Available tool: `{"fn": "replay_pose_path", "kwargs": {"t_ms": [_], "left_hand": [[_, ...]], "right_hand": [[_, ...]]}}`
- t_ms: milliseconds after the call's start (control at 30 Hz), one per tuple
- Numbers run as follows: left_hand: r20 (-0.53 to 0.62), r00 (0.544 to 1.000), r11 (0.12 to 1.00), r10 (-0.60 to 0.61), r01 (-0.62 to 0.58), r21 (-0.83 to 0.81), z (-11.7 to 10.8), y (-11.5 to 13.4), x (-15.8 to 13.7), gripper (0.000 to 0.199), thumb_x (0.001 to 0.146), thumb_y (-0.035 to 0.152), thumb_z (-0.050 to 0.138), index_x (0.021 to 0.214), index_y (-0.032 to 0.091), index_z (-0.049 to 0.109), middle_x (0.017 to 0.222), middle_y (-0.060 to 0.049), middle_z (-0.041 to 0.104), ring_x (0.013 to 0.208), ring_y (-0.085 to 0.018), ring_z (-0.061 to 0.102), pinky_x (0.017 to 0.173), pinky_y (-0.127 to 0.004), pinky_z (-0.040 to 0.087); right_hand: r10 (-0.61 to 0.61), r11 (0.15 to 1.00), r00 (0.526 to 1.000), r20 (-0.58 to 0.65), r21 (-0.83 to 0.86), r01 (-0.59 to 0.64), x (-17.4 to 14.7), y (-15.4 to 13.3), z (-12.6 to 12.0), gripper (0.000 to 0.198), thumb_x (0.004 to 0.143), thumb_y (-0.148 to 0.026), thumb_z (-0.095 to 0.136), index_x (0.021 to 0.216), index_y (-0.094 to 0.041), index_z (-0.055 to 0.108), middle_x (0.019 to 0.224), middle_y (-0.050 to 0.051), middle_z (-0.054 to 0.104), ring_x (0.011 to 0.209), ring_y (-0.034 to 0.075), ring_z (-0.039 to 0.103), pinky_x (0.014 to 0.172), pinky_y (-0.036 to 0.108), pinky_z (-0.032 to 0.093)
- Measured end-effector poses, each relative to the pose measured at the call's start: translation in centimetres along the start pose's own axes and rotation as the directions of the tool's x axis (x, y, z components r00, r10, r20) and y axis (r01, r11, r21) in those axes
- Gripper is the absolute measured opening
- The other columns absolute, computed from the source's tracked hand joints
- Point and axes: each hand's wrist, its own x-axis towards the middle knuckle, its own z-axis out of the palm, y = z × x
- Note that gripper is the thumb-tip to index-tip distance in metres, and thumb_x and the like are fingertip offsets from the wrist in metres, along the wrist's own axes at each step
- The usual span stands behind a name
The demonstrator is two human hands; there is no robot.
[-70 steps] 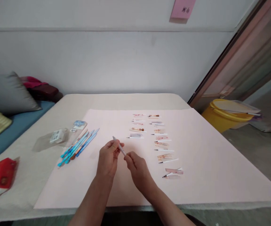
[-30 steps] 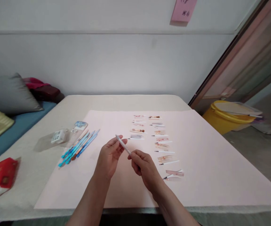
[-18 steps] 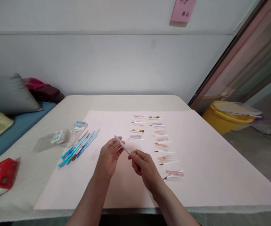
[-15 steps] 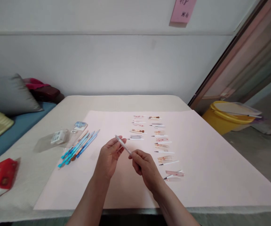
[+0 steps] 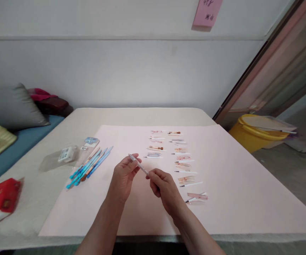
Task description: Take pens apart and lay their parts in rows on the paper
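Note:
A slim whitish pen (image 5: 142,168) is held between my two hands, slanting down to the right above the pink sheet (image 5: 131,219). My left hand (image 5: 123,173) pinches its upper part between thumb and fingers. Closed round its lower end is my right hand (image 5: 162,182), which hides that end. Beyond and right of my hands lie two columns of pen parts: clear and patterned barrels (image 5: 186,179) beside white refills with dark tips (image 5: 191,184). A bunch of blue and brown pens (image 5: 90,166) rests left of my left hand.
Left of the pens are a clear plastic pouch with a blue label (image 5: 91,141) and a small white box (image 5: 66,154). A red and white packet (image 5: 3,198) sits at the table's left edge. A yellow bucket (image 5: 256,131) stands beyond the right edge. The wall closes off the back.
The pen's upper end has shifted slightly left and down, and my left thumb now lies across it. Both hands still hold the pen; the parts on the sheet have not moved.

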Motion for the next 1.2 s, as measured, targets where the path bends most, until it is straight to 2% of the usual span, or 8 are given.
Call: {"fn": "replay_pose_path", "kwargs": {"t_ms": [133, 333, 533, 767, 900, 1067, 1200], "left_hand": [[0.005, 1.000, 1.000, -0.009, 0.009, -0.012, 0.17, 0.11, -0.11, 0.030, 0.071, 0.023, 0.070, 0.099, 0.013, 0.067, 0.096, -0.012, 0.066, 0.100, -0.022, 0.058, 0.091, -0.037, 0.042], [0.004, 0.999, 0.999, 0.042, -0.042, 0.027, -0.11, -0.22, 0.12, 0.024, 0.071, 0.021, 0.070, 0.094, 0.014, 0.068, 0.084, -0.005, 0.064, 0.085, -0.015, 0.059, 0.086, -0.032, 0.043], [-0.012, 0.999, 0.997, 0.049, -0.049, 0.061, -0.22, -0.28, 0.04, 0.024, 0.069, 0.022, 0.072, 0.092, 0.015, 0.069, 0.080, -0.003, 0.062, 0.081, -0.014, 0.058, 0.086, -0.032, 0.043], [0.027, 0.999, 0.999, 0.020, -0.021, 0.040, 0.19, 0.05, -0.32, 0.033, 0.072, 0.025, 0.068, 0.103, 0.013, 0.066, 0.099, -0.013, 0.067, 0.101, -0.022, 0.058, 0.095, -0.039, 0.039], [0.036, 0.999, 0.997, 0.041, -0.043, 0.058, 0.09, -0.10, -0.24, 0.031, 0.072, 0.024, 0.069, 0.102, 0.013, 0.066, 0.089, -0.010, 0.068, 0.090, -0.018, 0.060, 0.093, -0.037, 0.040], [-0.007, 0.998, 0.994, 0.060, -0.059, 0.092, -0.10, -0.24, -0.07, 0.025, 0.069, 0.023, 0.071, 0.093, 0.014, 0.068, 0.078, -0.005, 0.065, 0.079, -0.015, 0.059, 0.088, -0.035, 0.042], [0.024, 1.000, 0.998, 0.018, -0.020, 0.064, 0.26, 0.10, -0.33, 0.033, 0.070, 0.024, 0.070, 0.102, 0.014, 0.067, 0.091, -0.010, 0.068, 0.092, -0.019, 0.060, 0.093, -0.038, 0.040]], "right_hand": [[-0.006, 1.000, 1.000, -0.018, -0.007, 0.006, 0.13, 0.20, -0.15, 0.024, 0.083, -0.038, 0.054, 0.073, -0.016, 0.055, 0.045, -0.007, 0.038, 0.041, 0.005, 0.025, 0.040, 0.022, 0.014], [-0.030, 0.999, 0.999, -0.045, -0.031, 0.029, 0.18, 0.39, -0.26, 0.026, 0.081, -0.039, 0.057, 0.071, -0.016, 0.053, 0.047, -0.006, 0.040, 0.042, 0.005, 0.028, 0.041, 0.022, 0.017], [-0.037, 0.999, 0.997, -0.062, -0.037, 0.034, 0.16, 0.45, -0.32, 0.025, 0.082, -0.038, 0.056, 0.070, -0.016, 0.051, 0.049, -0.006, 0.041, 0.043, 0.006, 0.029, 0.042, 0.022, 0.018], [-0.043, 0.999, 0.994, -0.105, -0.038, 0.039, 0.17, 0.34, -0.39, 0.026, 0.082, -0.037, 0.054, 0.067, -0.016, 0.051, 0.049, -0.005, 0.041, 0.044, 0.006, 0.029, 0.042, 0.022, 0.019], [-0.046, 0.999, 0.993, -0.108, -0.027, 0.044, 0.16, 0.35, -0.38, 0.027, 0.082, -0.038, 0.055, 0.067, -0.017, 0.050, 0.049, -0.005, 0.040, 0.044, 0.006, 0.029, 0.042, 0.022, 0.019], [-0.047, 0.998, 0.995, -0.093, -0.033, 0.044, 0.11, 0.37, -0.39, 0.027, 0.083, -0.038, 0.055, 0.066, -0.017, 0.048, 0.048, -0.005, 0.041, 0.044, 0.006, 0.029, 0.042, 0.022, 0.019], [-0.049, 0.998, 0.992, -0.119, -0.034, 0.045, 0.17, 0.24, -0.50, 0.027, 0.082, -0.037, 0.054, 0.065, -0.017, 0.048, 0.049, -0.005, 0.041, 0.044, 0.006, 0.030, 0.043, 0.022, 0.019]]}}
